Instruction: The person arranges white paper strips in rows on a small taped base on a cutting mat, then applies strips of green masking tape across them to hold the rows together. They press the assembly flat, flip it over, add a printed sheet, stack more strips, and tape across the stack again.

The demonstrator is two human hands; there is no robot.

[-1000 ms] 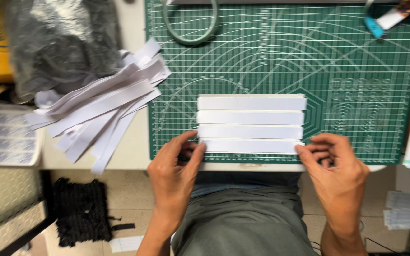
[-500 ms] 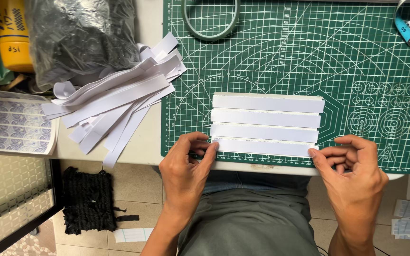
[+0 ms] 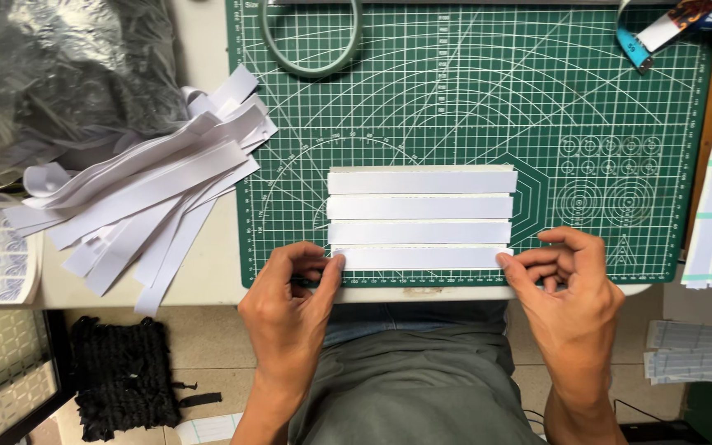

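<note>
Little has been shifted since the earlier frames: both hands are kept at the ends of the nearest white paper strip [image 3: 420, 258], and only the camera's framing has been moved slightly sideways. That strip is laid lowest in a row of four white rectangular strips [image 3: 422, 216], set parallel and close together at the lower centre of the green gridded cutting mat [image 3: 471, 99].

The mat is spread over a pale tabletop [image 3: 203, 272], whose front edge is seen just below the hands. Beneath it, a beige tiled floor [image 3: 199, 346] is visible at the lower left, with a black knitted bundle [image 3: 121, 375] lying on it.

The left hand [image 3: 290, 317] is pressed with its thumb tip against the strip's left end, fingers curled together. The right hand [image 3: 570, 297] is touching the right end with its fingertips; the strip is held between the two hands rather than clamped inside either.

A grey-green ring [image 3: 311, 37] is cut off at the top edge, as is a blue-handled tool [image 3: 661, 29] at the upper right. What is inside the crinkled dark plastic bag [image 3: 67, 74] at the upper left cannot be made out.

A loose heap of long, curling white paper strips [image 3: 138, 198] is spread at the left, smooth and matte.
</note>
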